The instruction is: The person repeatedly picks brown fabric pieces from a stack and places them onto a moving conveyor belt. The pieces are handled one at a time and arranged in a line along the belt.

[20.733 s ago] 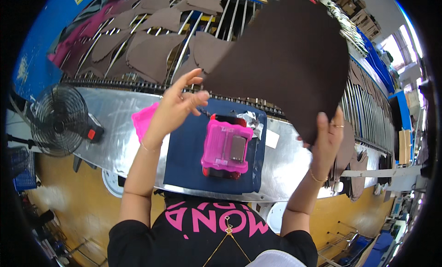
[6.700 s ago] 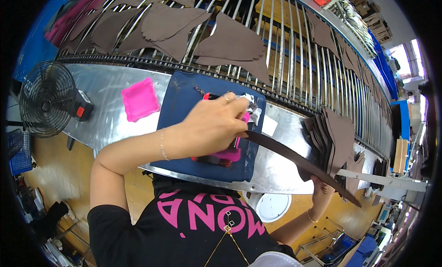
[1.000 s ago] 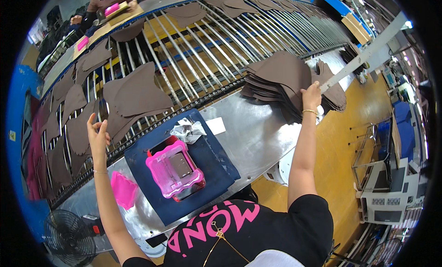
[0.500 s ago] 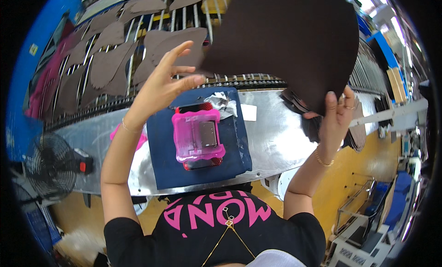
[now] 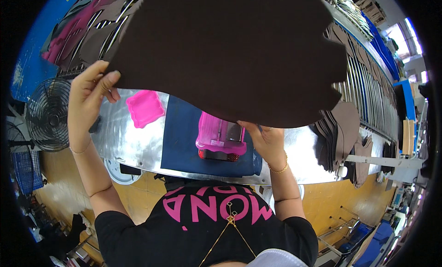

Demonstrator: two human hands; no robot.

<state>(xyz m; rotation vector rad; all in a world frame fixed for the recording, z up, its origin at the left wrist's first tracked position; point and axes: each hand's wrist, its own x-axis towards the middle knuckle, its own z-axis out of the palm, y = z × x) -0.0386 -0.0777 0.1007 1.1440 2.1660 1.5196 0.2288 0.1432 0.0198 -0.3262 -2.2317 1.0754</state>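
A large dark brown cut piece of sheet material (image 5: 225, 55), leather-like with a curved lower edge and notched right edge, is spread out in front of me. My left hand (image 5: 92, 92) pinches its lower left corner between thumb and fingers. Along the lower edge my right hand (image 5: 267, 140) grips it, thumb on the near side, other fingers partly hidden behind. Under the sheet, partly covered, a pink plastic tray-like holder (image 5: 216, 135) with a grey block in it sits on a red and black base (image 5: 218, 155). A dark blue mat (image 5: 182, 147) lies beneath that.
A bright pink scalloped plastic piece (image 5: 145, 109) lies on the metal table (image 5: 115, 142). Stacked brown cut pieces (image 5: 343, 133) are at the right, near a white bar (image 5: 384, 162). A fan (image 5: 48, 115) stands left. Slatted conveyors (image 5: 368, 87) carry more pieces.
The brown sheet has moved left and now stretches between both hands. My left hand, previously open beside it, has closed on its corner. My right hand has shifted left and down, away from the stack.
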